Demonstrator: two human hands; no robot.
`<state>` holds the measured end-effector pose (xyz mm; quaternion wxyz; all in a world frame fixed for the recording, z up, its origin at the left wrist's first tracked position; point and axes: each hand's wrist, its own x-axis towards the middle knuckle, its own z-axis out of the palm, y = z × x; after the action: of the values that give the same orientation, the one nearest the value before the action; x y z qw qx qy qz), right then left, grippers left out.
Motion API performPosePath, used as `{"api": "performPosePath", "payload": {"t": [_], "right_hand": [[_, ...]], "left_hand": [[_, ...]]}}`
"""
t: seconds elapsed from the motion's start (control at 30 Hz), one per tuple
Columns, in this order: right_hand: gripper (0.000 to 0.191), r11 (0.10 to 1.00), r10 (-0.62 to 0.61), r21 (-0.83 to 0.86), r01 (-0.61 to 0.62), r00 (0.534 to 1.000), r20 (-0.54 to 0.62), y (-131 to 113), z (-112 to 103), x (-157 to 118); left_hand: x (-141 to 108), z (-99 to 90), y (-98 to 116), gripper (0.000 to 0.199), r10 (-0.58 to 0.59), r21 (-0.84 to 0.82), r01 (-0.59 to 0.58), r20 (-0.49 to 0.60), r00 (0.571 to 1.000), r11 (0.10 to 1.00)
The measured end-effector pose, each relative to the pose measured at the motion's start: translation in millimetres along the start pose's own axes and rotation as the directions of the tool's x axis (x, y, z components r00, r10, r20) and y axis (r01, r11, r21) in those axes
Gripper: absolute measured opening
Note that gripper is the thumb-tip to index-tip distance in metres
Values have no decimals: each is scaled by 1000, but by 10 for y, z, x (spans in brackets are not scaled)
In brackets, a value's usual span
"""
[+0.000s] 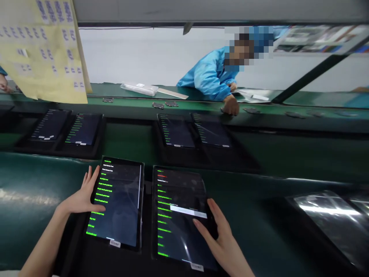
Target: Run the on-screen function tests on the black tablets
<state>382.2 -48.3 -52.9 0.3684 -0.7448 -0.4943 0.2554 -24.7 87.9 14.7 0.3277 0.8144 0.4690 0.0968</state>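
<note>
Green tabletop (31, 175) fills much of my remote feed, a co-worker in blue (210, 75) leaning in at the far side. Nearest, left tablet (122, 207) and right tablet (180, 234) lie side by side, screens lit with green text. Left hand (83, 196): fingers spread open at left tablet's left edge, thumb over screen; right hand (221, 234) open too, at right tablet's right edge, thumb near a white pop-up bar (188, 211).

Bare forearms (47, 242) and bare hands (80, 199) with slender, tapering fingers (94, 177).
</note>
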Motion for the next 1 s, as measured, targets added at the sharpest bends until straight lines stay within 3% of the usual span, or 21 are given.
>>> {"api": "performPosePath", "payload": {"t": [0.17, 0.33, 0.43, 0.63, 0.87, 1.0], "right_hand": [[87, 1000, 17, 20, -17, 1000, 19, -9, 2, 47], [102, 990, -51, -141, 29, 987, -150, -203, 225, 207], [110, 969, -48, -249, -8, 975, -216, -328, 332, 316], [112, 997, 37, -56, -46, 987, -155, -240, 218, 430], [100, 993, 114, 42, -110, 988, -105, -125, 176, 526], [99, 993, 109, 47, -104, 988, -114, -135, 202, 531]], "left_hand": [[14, 6, 22, 114, -23, 40, 23, 0, 1000, 999], [46, 19, -34, 85, 14, 10, -13, -49, 999, 1000], [96, 23, -59, 77, -10, -10, 9, -93, 996, 1000], [230, 105, -90, 80, -71, -5, 71, -145, 987, 997], [313, 216, -211, 88, -54, 86, 78, -252, 966, 993], [295, 204, -233, 81, -26, 85, 49, -253, 967, 995]]}}
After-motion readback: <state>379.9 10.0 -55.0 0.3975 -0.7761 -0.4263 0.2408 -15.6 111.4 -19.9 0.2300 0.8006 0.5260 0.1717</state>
